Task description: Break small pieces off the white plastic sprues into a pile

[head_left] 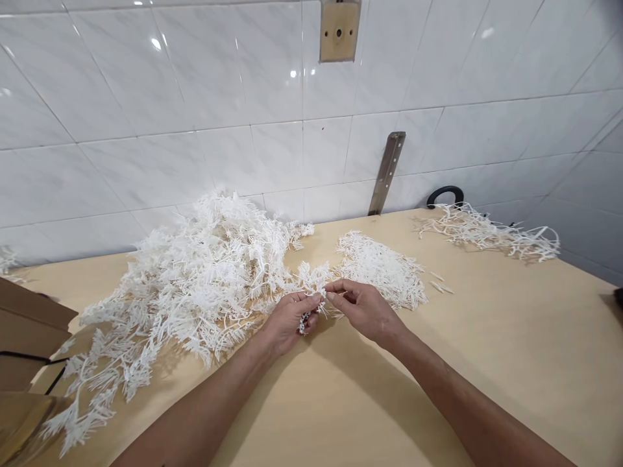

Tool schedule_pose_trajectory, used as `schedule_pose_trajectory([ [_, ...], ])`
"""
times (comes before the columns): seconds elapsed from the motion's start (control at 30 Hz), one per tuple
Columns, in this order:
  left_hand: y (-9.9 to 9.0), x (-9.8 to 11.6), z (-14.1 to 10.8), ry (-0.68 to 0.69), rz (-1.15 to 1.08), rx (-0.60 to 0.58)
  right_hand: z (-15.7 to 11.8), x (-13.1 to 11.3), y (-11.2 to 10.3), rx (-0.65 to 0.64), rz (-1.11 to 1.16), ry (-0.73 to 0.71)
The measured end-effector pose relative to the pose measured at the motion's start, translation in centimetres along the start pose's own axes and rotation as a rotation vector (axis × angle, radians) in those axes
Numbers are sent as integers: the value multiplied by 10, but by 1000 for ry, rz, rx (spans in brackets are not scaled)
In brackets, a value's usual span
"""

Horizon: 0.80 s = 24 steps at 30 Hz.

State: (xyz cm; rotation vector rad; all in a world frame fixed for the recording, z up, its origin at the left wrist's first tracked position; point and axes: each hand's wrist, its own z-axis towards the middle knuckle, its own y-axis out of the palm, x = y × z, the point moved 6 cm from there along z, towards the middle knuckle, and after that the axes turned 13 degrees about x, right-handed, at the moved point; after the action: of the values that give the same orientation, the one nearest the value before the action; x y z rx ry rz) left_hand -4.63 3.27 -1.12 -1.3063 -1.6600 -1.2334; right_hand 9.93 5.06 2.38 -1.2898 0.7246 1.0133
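Both hands meeting just above the tabletop [341, 402], between the big heap of white plastic sprues [195, 279] on the left and the smaller, flatter pile of separated pieces [379, 269] just behind the right hand.

Left hand [291, 319]: curled around one small sprue cluster [314, 285], thumb and forefinger pinching its stem, the bristly branches sticking up and back past the knuckles. Right hand [363, 308]: fingertips pressed together on a tip of that same cluster, thumb against forefinger, remaining fingers loosely folded.

Likely step: plucking single pieces off the branched runner. For doing it well:

- Grip close to the joint with both hands, so that the break lands at the thin neck and not halfway along a piece.
- Bend or twist rather than pull straight; thin moulded plastic probably whitens or tears when tugged.
- Steady the stem in the left hand, letting only the right do the snapping.
- Drop freed pieces onto the small pile, well clear of the big heap, whose branches look ready to snag anything loose.
- Watch for strays: a few loose bits [438, 282] already lying on bare wood to the right of the small pile.

Further back right, a sparser tangle of stripped runners [487, 233] near a black handle [445, 193]; cardboard box [26, 337] at the left edge.
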Motion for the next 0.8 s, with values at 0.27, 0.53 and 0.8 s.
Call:
schedule_pose_trajectory([
  [0.27,-1,2,-1,-22,-46,46,0,4,2,-27,39,20],
  [0.53,1,6,-5,-12,-43,60,-1,12,10,-151,218,101],
  [0.8,3,6,-6,-3,-15,57,2,18,8,-101,185,109],
])
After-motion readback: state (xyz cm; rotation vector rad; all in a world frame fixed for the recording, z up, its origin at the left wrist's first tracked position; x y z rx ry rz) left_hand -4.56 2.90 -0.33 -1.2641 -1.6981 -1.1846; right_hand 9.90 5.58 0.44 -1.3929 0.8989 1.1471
